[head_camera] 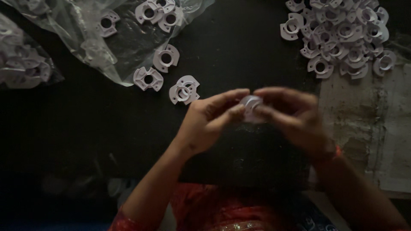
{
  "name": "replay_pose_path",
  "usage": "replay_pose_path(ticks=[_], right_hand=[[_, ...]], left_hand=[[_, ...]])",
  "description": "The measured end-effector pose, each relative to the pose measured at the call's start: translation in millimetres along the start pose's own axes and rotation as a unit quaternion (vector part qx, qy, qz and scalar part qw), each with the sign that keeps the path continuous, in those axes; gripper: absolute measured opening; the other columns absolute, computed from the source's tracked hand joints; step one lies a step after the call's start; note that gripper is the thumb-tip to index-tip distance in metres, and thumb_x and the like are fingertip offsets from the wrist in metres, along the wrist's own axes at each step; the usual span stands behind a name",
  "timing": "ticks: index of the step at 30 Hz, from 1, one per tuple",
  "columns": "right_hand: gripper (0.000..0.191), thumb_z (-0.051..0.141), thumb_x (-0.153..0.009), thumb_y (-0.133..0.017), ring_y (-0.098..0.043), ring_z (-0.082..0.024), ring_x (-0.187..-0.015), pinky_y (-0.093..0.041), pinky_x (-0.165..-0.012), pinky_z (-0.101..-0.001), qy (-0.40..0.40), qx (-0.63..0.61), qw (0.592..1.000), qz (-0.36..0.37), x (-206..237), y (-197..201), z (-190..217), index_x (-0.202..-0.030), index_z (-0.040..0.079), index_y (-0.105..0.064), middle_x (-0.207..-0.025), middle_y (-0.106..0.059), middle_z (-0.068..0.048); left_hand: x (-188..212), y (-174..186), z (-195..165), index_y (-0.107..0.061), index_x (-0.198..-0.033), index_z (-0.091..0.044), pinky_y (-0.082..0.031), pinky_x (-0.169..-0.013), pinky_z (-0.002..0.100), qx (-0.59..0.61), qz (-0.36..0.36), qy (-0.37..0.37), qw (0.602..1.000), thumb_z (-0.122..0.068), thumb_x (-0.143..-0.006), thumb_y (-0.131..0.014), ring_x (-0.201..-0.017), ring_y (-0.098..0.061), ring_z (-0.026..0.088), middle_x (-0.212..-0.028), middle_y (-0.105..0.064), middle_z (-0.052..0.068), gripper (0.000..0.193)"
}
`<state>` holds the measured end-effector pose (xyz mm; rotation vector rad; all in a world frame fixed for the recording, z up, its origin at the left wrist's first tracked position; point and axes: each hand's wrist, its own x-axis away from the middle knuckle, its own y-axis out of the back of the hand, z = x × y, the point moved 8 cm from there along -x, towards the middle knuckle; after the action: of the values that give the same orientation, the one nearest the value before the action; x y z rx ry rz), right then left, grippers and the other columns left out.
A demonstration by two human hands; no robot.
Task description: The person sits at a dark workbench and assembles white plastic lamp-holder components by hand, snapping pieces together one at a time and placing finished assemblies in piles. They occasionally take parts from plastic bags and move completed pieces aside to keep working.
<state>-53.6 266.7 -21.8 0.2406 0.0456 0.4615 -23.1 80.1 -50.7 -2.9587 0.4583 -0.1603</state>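
Both hands meet over the middle of a dark work surface (85, 124). My left hand (209, 119) and my right hand (291, 113) pinch one small white plastic ring-shaped part (250, 107) between their fingertips. The part is blurred and half hidden by the fingers. Just up and left of my left hand lie three loose white parts (184, 90) of the same kind.
A heap of several white plastic parts (342, 32) lies at the top right. A clear plastic bag (90, 38) with more parts spreads over the top left. A pale worn board (376, 119) borders the right side. A red garment (214, 209) shows at the bottom.
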Motion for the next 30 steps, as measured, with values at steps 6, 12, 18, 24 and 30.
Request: replay_pose_path(ticks=[6,12,18,24,30], right_hand=[[0.011,0.005,-0.121,-0.059,-0.074,-0.026,-0.105,-0.063,-0.090,-0.0381,0.211,0.309,0.920,-0.119,-30,97,35,-0.130,0.004,-0.065,-0.119,-0.072,-0.014],[0.020,0.009,-0.112,-0.054,-0.073,-0.020,-0.102,-0.061,-0.084,-0.0289,0.322,0.389,0.861,-0.064,-44,84,49,-0.130,0.002,-0.062,-0.119,-0.072,-0.014],[0.043,0.030,-0.089,-0.080,-0.073,-0.024,-0.097,-0.063,-0.077,-0.0341,0.256,0.383,0.883,0.087,-38,-78,55,-0.122,0.003,-0.069,-0.114,-0.073,-0.014],[0.039,0.014,-0.082,-0.083,-0.072,-0.028,-0.099,-0.062,-0.080,-0.0387,0.252,0.411,0.870,0.105,-22,-110,56,-0.117,0.002,-0.071,-0.112,-0.073,-0.014],[0.024,0.011,-0.090,-0.082,-0.079,-0.014,-0.099,-0.065,-0.084,-0.0300,0.032,0.223,0.974,-0.013,-17,-35,26,-0.112,0.011,-0.074,-0.108,-0.080,-0.005]], left_hand=[[23,62,-29,-0.068,-0.134,-0.008,-0.066,-0.082,0.027,-0.029,-0.260,-0.154,0.953,-0.008,-0.110,-0.059,-0.096,-0.077,0.014,-0.116,-0.078,0.012,0.026],[46,89,-49,-0.073,-0.124,-0.009,-0.061,-0.079,0.028,-0.289,-0.397,-0.112,0.864,-0.012,-0.102,-0.067,-0.090,-0.077,0.017,-0.113,-0.077,0.007,0.022],[29,79,-41,-0.072,-0.122,-0.008,-0.053,-0.091,0.041,-0.526,-0.295,-0.054,0.796,-0.026,-0.086,-0.081,-0.114,-0.064,0.031,-0.125,-0.064,0.010,0.041],[20,73,-28,-0.067,-0.131,-0.011,-0.061,-0.085,0.034,-0.457,-0.268,-0.037,0.848,-0.016,-0.087,-0.079,-0.101,-0.071,0.021,-0.129,-0.061,0.011,0.046],[26,71,-31,-0.067,-0.133,-0.013,-0.066,-0.083,0.028,-0.246,-0.278,-0.013,0.928,-0.012,-0.091,-0.076,-0.099,-0.078,0.016,-0.123,-0.076,0.009,0.042]])
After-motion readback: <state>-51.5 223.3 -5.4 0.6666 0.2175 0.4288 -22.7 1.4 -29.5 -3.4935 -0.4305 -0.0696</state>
